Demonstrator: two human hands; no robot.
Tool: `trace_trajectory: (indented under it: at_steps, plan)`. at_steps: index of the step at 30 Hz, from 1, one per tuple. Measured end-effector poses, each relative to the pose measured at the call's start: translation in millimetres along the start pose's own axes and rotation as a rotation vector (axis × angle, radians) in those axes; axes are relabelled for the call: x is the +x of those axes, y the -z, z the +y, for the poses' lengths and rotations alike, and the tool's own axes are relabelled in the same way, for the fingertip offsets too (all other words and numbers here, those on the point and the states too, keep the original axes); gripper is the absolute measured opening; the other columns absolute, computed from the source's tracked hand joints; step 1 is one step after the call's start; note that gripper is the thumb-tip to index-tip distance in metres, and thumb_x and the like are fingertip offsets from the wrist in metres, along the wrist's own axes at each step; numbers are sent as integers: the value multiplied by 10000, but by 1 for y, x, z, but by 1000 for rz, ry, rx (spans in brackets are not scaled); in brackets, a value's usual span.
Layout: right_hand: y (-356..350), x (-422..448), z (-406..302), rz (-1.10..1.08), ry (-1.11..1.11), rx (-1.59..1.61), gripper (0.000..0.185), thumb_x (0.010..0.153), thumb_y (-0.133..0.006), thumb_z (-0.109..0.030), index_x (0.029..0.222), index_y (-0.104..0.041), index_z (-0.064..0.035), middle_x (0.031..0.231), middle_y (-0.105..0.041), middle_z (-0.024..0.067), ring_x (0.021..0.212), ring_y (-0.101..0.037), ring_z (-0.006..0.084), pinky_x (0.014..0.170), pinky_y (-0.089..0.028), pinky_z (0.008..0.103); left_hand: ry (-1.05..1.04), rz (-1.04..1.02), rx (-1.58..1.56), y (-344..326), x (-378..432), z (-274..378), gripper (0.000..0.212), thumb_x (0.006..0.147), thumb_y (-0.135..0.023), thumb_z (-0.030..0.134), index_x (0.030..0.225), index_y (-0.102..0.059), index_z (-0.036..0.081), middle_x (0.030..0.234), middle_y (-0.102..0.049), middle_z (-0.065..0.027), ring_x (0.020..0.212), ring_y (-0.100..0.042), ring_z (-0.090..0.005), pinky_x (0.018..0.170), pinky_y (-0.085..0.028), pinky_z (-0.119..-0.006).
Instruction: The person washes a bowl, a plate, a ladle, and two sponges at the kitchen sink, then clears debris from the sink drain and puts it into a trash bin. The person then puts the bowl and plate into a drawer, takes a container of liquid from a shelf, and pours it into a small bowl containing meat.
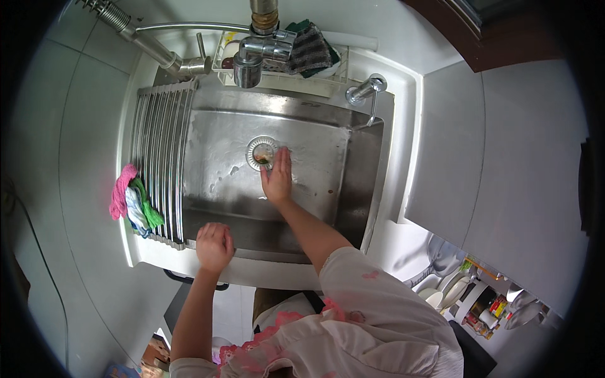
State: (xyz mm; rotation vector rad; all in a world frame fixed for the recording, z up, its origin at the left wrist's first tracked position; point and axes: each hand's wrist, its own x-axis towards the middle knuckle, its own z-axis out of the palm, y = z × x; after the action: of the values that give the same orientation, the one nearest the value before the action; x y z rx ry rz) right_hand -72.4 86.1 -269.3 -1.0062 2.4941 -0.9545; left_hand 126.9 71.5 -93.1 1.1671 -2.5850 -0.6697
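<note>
A stainless steel sink [307, 137] lies before me, its floor wet in patches. Beside its drain strainer [249, 153], my right hand [279, 179] is held flat, fingers together and thumb apart. Nothing is in that hand; whether it touches the metal I cannot tell. Small bits of food waste [263, 158] sit in the drain. My left hand [215, 245] is at the sink's front edge with its fingers curled down. Its fingertips are hidden, and nothing shows in its grasp.
A roll-up drying rack [163, 156] spans the sink's left end. Pink, white-blue and green cloths [136, 205] hang at its left edge. Behind stand a chrome faucet [248, 64], a wire caddy [342, 71] with cloths, and a soap dispenser [361, 92]. Dishes [456, 288] fill the lower right.
</note>
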Motion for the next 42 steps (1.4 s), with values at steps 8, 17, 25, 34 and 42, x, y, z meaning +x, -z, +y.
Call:
trace_trajectory:
  at_steps: [8, 17, 25, 34, 42]
  plan:
    - [55, -24, 16, 217, -691, -325, 635, 767, -534, -229, 1256, -285, 92, 1337, -237, 257, 1253, -209, 385, 1035, -139, 488, 20, 14, 12, 2, -6, -5, 25, 703, -522, 72, 707, -518, 47, 720, -537, -104, 703, -526, -284, 651, -406, -370]
    - [5, 20, -5, 131, -167, 117, 619, 782, -472, -153, 1270, -214, 127, 1341, -175, 300, 1263, -157, 410, 1063, -121, 412, 18, -9, 25, 1, -5, -5, 26, 696, -521, 69, 706, -519, 46, 711, -535, -105, 690, -528, -284, 642, -414, -369]
    - [38, 59, 57, 232, -174, -258, 615, 789, -477, -149, 1276, -212, 116, 1337, -220, 278, 1265, -178, 388, 1042, -157, 433, 19, 29, -43, -4, -12, -8, 24, 700, -514, 60, 689, -509, 39, 691, -527, -118, 668, -521, -306, 626, -410, -385]
    - [4, 33, 0, -356, 382, 131, 541, 801, -471, -97, 1284, -270, 38, 1324, -300, 210, 1215, -316, 340, 1001, -278, 371, 10, 63, -58, -8, -14, -11, 17, 700, -520, 52, 688, -511, 44, 673, -521, -111, 643, -521, -300, 610, -410, -378]
    - [26, 20, 64, 10, -484, 368, 239, 777, -493, -51, 1003, -561, -15, 912, -606, 142, 831, -589, 225, 739, -456, 308, 26, 80, -34, -5, -19, -9, 14, 695, -523, 41, 696, -511, 35, 676, -524, -113, 647, -527, -300, 610, -420, -383]
